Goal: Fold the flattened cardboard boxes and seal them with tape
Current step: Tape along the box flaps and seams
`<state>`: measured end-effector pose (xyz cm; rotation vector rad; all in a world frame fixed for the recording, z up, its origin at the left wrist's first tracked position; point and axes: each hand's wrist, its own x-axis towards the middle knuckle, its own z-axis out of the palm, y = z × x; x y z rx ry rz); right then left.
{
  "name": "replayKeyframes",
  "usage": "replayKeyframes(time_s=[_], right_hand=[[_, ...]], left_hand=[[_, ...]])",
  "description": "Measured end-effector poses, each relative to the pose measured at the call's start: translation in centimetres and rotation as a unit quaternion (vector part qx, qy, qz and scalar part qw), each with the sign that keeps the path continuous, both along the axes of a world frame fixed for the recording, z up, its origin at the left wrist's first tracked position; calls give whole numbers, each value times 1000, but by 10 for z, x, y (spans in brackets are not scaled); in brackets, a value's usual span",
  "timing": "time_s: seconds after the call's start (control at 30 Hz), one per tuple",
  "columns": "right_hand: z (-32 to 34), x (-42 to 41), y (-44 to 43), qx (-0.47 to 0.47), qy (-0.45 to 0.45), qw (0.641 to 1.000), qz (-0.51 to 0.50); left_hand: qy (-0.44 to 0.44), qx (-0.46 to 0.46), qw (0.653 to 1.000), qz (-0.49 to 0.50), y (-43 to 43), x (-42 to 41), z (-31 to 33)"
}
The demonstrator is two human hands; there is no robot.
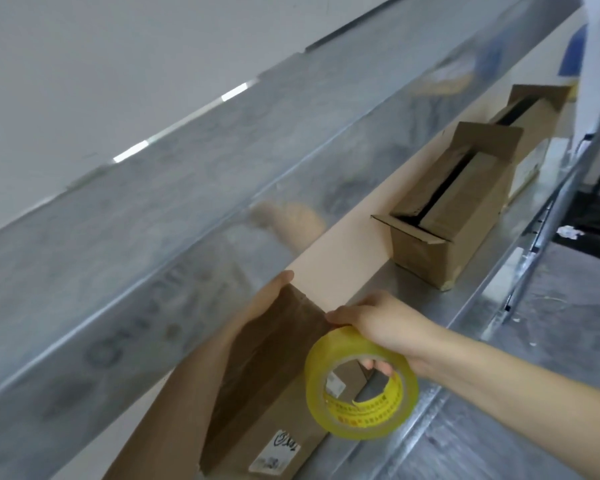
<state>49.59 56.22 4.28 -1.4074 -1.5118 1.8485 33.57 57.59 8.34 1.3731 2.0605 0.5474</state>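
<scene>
**Step in hand: taping the near box**

1. The table (492,251) carries three boxes in a row against its shiny back panel. The near box (267,375) lies lengthwise at the table's near end, between both hands, with its closed upper face showing.
2. The roll (368,427) of clear yellow-tinted tape hangs just off the box's right edge. No strip can be made out on the cardboard, so judge the seam as not yet sealed.
3. The left hand (264,306) cups the box's far end, with the fingers curled over the corner. Keep this hold firm so that the box does not slide when the tape is pulled.
4. The right hand (378,323) holds the roll with its fingers hooked through the core. The thumb and forefinger reach to the box's upper right edge.
5. Recommended: anchor the tape end on the end wall, then draw the roll straight along the seam under even tension. Press the strip flat before cutting. A slack or slanted pull is likely to wrinkle the tape or miss the seam.

**Containers**

- Middle box (454,216): erected and standing well apart from the near box. The top flaps are ajar and show a dark slot; contents cannot be told.
- Far box (530,133): touching or just behind the middle box, flaps also ajar, interior dark.
- Near box: closed, contents hidden. A white label (281,448) sits near its close end.
</scene>
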Motion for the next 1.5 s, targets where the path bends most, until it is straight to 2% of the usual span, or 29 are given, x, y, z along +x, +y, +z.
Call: replayKeyframes(time_s=[0.07, 0.27, 0.5, 0.93, 1.5], right_hand=[[1, 0, 0, -6, 1, 1000, 1], [2, 1, 0, -15, -12, 1000, 3], [2, 1, 3, -28, -23, 999, 12], [1, 0, 5, -62, -15, 998, 12], [-5, 3, 3, -84, -18, 996, 5]], left_hand=[[3, -9, 999, -32, 1, -1, -6], [13, 0, 999, 33, 1, -4, -11], [45, 43, 997, 49, -1, -5, -14], [62, 61, 995, 51, 5, -9, -23], [-7, 104, 990, 95, 11, -19, -43]])
